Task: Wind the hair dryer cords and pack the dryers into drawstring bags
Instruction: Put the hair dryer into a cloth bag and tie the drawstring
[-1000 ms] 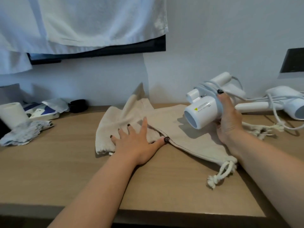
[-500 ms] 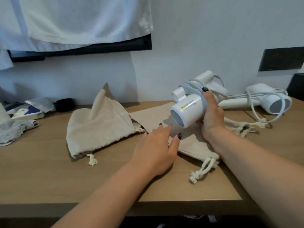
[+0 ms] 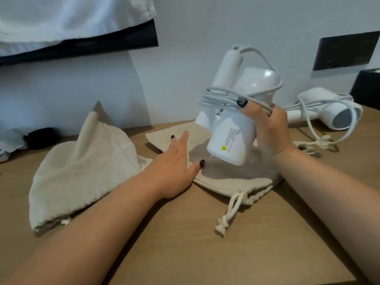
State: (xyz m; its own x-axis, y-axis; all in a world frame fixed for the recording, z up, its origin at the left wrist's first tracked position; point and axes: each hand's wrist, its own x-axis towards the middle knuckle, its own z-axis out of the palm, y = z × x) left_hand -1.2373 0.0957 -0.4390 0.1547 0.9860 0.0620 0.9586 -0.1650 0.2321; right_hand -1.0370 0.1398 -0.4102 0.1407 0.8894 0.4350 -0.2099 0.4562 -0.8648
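Head view: right hand (image 3: 271, 130) grips the cord-wound hair dryer (image 3: 230, 140), barrel tilted, nozzle down toward the drawstring bag (image 3: 226, 179). Left hand (image 3: 174, 167) rests on that bag, fingers straight.

Head view, down over table (image 3: 185, 254)

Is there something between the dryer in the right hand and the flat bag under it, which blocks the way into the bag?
Nothing lies between the dryer and the flat bag. But the bag's mouth looks drawn shut, and the left hand is at its left edge.
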